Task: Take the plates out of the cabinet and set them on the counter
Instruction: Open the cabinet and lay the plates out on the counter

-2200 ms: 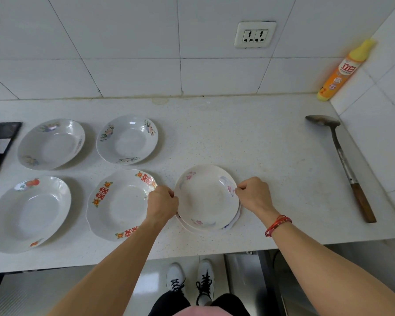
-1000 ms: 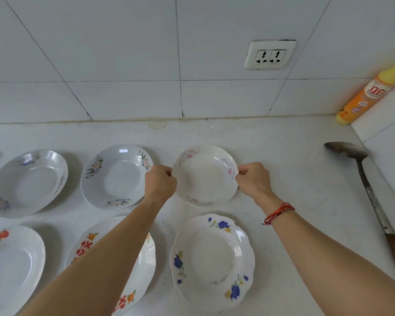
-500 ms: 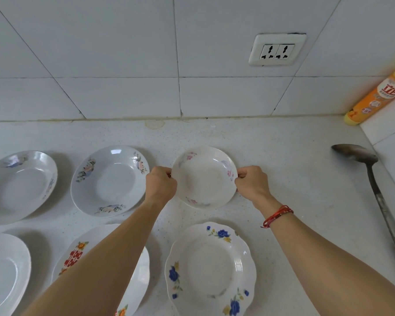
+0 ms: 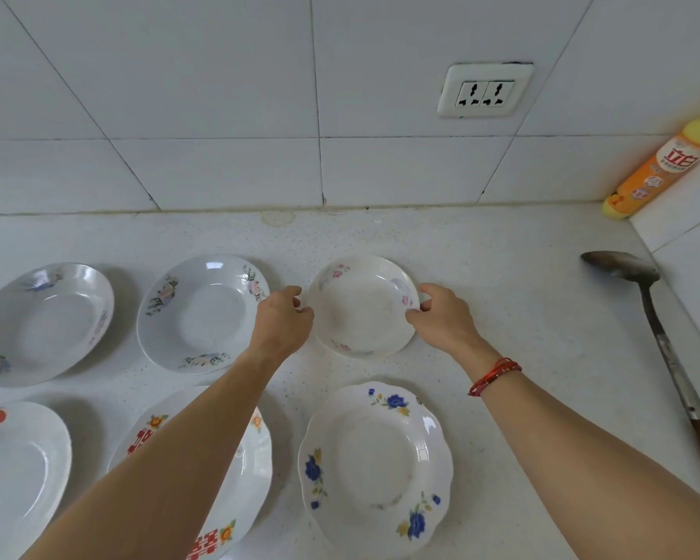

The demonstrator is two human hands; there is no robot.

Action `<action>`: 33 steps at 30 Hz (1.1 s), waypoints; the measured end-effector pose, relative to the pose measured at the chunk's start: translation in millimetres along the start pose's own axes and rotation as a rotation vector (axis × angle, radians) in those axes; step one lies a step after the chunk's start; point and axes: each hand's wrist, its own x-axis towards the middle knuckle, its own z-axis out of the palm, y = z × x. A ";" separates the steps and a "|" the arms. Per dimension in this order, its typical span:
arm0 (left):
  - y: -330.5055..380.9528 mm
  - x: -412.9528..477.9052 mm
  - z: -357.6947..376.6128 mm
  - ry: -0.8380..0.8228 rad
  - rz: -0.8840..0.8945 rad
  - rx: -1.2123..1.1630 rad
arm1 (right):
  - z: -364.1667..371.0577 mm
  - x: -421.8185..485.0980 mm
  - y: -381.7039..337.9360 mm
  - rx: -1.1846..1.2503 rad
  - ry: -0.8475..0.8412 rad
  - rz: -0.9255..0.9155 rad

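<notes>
A small white plate with pink flowers (image 4: 360,313) rests flat on the speckled white counter (image 4: 514,301) in the back row. My left hand (image 4: 281,321) is at its left rim and my right hand (image 4: 445,315) at its right rim. The fingers of both are spread, with the tips just at the edge. In front of it lies a scalloped plate with blue flowers (image 4: 374,466). My left forearm partly covers a plate with red characters (image 4: 251,474). Three more plates lie to the left: back middle (image 4: 203,313), back far left (image 4: 41,323), front left (image 4: 17,470).
A long metal spatula (image 4: 655,317) lies along the right side of the counter beside the tiled side wall. An orange and yellow bottle (image 4: 659,167) leans in the back right corner. A wall socket (image 4: 483,90) sits above the counter. The cabinet is out of view.
Both hands lifted the pink-flowered plate off the blue-flowered one, carried it to the back row and set it down. Their closed grip on its rim has now loosened.
</notes>
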 end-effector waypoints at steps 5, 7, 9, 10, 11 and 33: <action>2.1 -26.2 -21.8 0.031 0.154 0.180 | 0.6 -20.0 -9.3 -0.088 -0.002 -0.066; 4.7 -41.2 -30.5 0.027 0.218 0.276 | 0.1 -31.4 -13.5 -0.144 0.009 -0.092; 6.7 -56.0 -38.1 0.034 0.279 0.361 | -1.4 -45.3 -17.5 -0.196 0.036 -0.127; 6.8 -62.5 -41.7 0.044 0.306 0.393 | -2.0 -52.6 -19.0 -0.219 0.057 -0.149; 6.3 -68.6 -45.4 0.054 0.327 0.416 | -2.6 -60.7 -20.8 -0.243 0.074 -0.164; -28.4 -167.2 -83.7 0.201 0.373 0.635 | 7.6 -137.9 -24.9 -0.613 0.230 -0.423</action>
